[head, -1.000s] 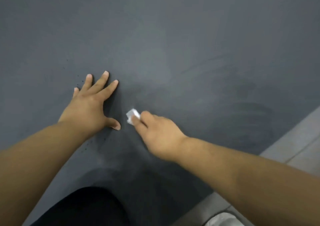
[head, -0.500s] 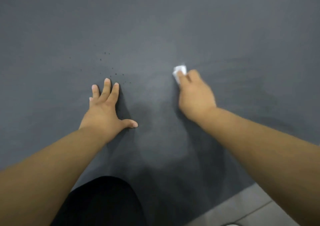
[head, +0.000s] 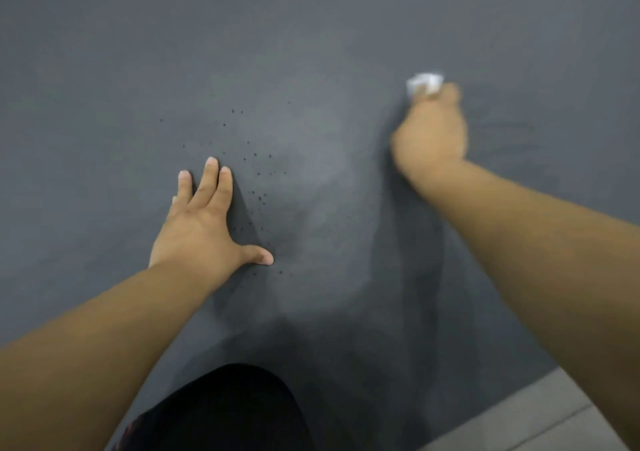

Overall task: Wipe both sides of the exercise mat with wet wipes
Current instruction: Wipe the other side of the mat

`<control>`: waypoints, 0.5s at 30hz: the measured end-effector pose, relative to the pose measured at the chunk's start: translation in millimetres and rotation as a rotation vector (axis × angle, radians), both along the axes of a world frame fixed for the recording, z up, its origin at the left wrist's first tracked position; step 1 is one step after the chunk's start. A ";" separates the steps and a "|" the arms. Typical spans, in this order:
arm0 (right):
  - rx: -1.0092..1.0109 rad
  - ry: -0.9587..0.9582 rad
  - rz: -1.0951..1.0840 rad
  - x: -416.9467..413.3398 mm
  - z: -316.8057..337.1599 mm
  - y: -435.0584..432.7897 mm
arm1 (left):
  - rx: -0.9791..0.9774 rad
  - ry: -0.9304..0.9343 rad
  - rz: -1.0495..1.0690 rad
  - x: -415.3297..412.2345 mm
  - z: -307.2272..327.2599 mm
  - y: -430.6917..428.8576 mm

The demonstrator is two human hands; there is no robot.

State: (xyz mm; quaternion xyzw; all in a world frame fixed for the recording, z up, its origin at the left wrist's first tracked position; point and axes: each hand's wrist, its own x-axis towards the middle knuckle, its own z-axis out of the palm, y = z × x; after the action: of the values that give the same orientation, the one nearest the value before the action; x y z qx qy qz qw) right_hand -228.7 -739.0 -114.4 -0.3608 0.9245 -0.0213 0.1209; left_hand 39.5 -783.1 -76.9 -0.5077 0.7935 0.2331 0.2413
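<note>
We're down at floor level, indoors. A dark grey exercise mat spreads across nearly the whole view, and in the lower right corner a strip of pale grey tiled floor peeks out, grout line showing. Home or gym? Can't tell.
</note>
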 end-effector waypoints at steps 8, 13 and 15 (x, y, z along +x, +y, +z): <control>0.043 -0.229 1.042 79.2 21.1 -11.1 | 0.028 0.039 0.062 -0.6 -1.2 -0.5; 0.052 -0.078 0.074 -44.5 14.0 8.3 | 0.042 -0.001 0.058 -6.9 1.5 -1.3; 0.007 -0.098 -0.113 -51.8 14.5 25.6 | 0.045 -0.021 0.051 -8.9 2.5 -0.9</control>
State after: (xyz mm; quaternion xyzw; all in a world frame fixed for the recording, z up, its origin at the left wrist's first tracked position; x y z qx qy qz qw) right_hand -280.5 -713.4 -99.9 -0.3064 0.9364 -0.0424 0.1658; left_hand 30.6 -784.0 -74.5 -0.5244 0.7724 0.2518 0.2551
